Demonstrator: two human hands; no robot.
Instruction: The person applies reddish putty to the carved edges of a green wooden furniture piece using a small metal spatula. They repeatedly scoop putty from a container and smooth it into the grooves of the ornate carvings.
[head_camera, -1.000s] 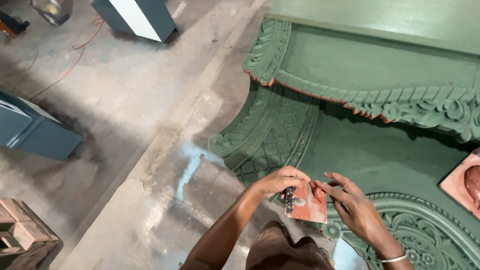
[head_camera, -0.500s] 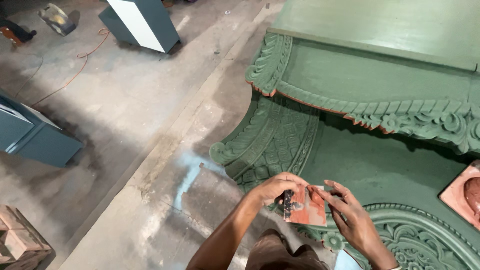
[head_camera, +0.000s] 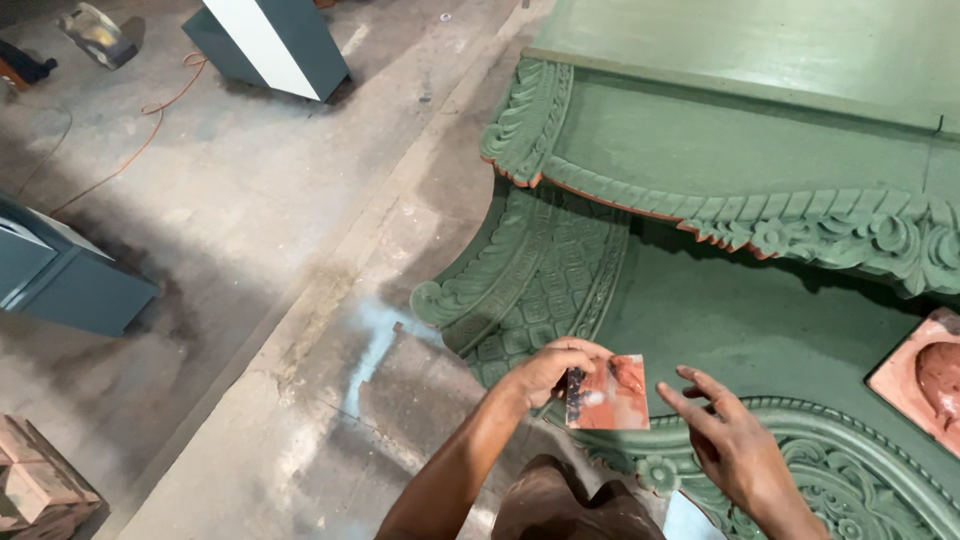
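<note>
The left hand (head_camera: 545, 372) pinches one small reddish square sheet (head_camera: 607, 394), probably worn sandpaper though the blur leaves that unsure, by its left edge between thumb and curled fingers. The right hand (head_camera: 735, 450) hangs just at the sheet's 4 o'clock, fingers spread and loose, holding nothing and not touching it. The sheet sits over the carved green panel (head_camera: 760, 320), near its scrolled lower border.

The grip is only at one edge, so the sheet could fold or slip and drop onto the dusty concrete floor (head_camera: 230, 230). If it is rubbed hard on the raised leaf carving, the green paint could wear through to the reddish layer that already shows along the edges.

Counts: one sheet, two hands, one green carved piece, two blue-grey cabinets at 9 and 11 o'clock, one orange cable (head_camera: 150, 100).
</note>
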